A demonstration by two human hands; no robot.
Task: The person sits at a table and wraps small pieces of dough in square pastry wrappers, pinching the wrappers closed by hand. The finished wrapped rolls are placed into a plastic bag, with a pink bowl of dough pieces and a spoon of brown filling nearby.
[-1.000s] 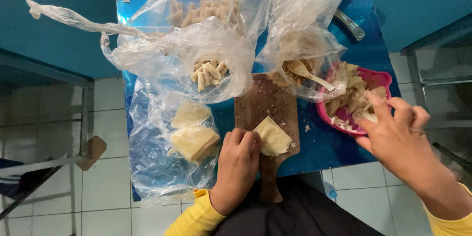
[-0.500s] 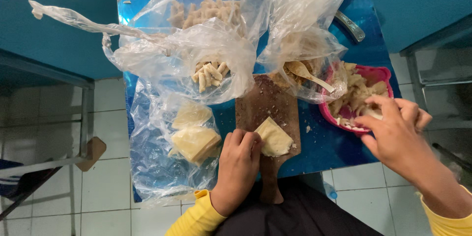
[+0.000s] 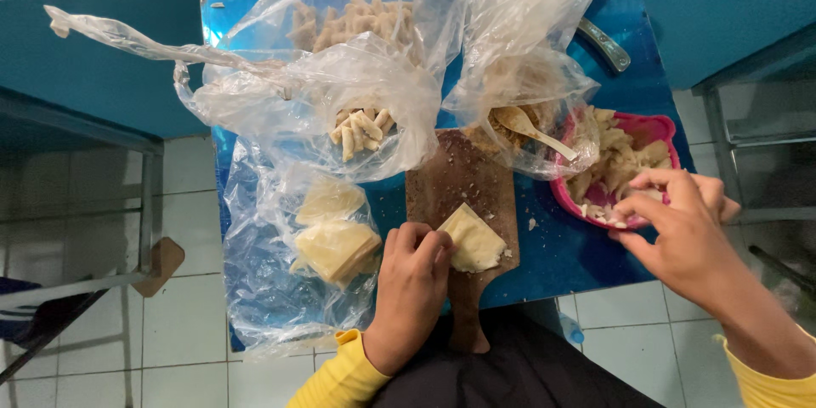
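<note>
At the left of the frame we see a clear plastic bag [image 3: 280, 289] holding a stack of pale square wrappers [image 3: 336, 248]; above it, another bag holds small rolled pieces [image 3: 359, 129]. In the lower middle our left hand [image 3: 412, 276] rests on the wooden cutting board [image 3: 459, 178], its fingers curled and pinching the edge of a folded wrapper [image 3: 474, 238] lying there. Right of centre, a spoon [image 3: 531, 127] sits in a bag of filling. At the right, our right hand [image 3: 680, 234] pinches at the pale chunks in the pink bowl [image 3: 654, 129]; whether it grips one we cannot tell.
</note>
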